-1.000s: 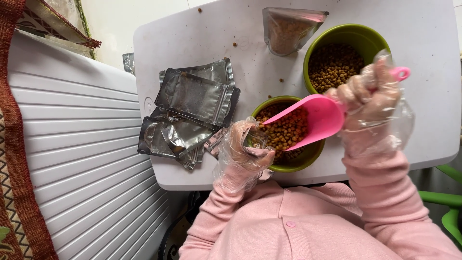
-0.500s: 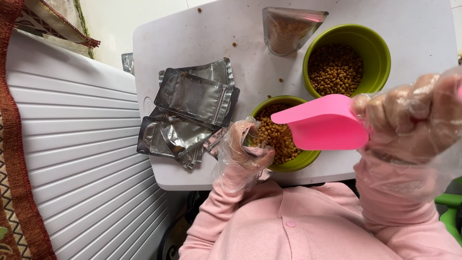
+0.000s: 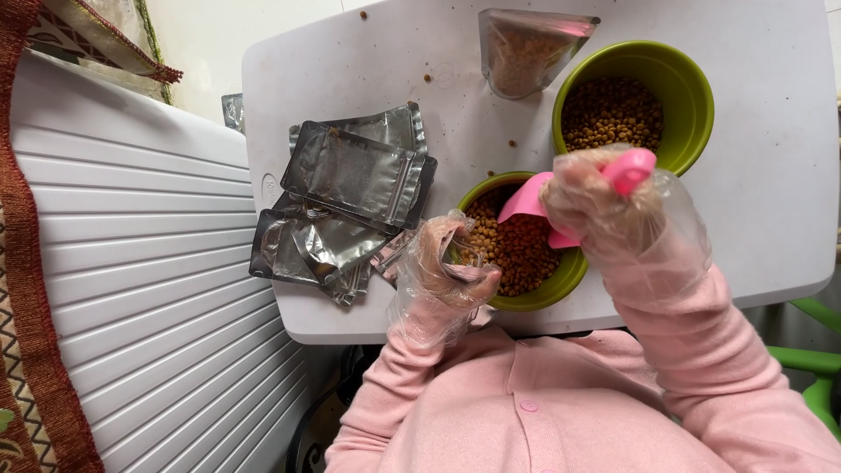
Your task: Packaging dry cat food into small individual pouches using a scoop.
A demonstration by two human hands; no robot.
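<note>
Both my hands wear clear plastic gloves. My right hand (image 3: 604,197) grips the handle of a pink scoop (image 3: 528,200), whose mouth dips into the near green bowl (image 3: 561,278) of brown pellets. My left hand (image 3: 442,271) rests at that bowl's left rim, fingers curled around a small clear pouch that is mostly hidden. A second green bowl (image 3: 683,88) of pellets stands farther back on the white table (image 3: 368,61).
A pile of silver foil pouches (image 3: 350,184) lies left of the bowls. One filled clear pouch (image 3: 526,48) rests at the table's far edge. Loose pellets dot the tabletop. A white ribbed surface (image 3: 131,289) runs along the left; green chair parts (image 3: 810,359) show at right.
My right hand lifted the pink scoop up and to the right, then brought it back down into the near bowl. The left hand stayed at the bowl's rim.
</note>
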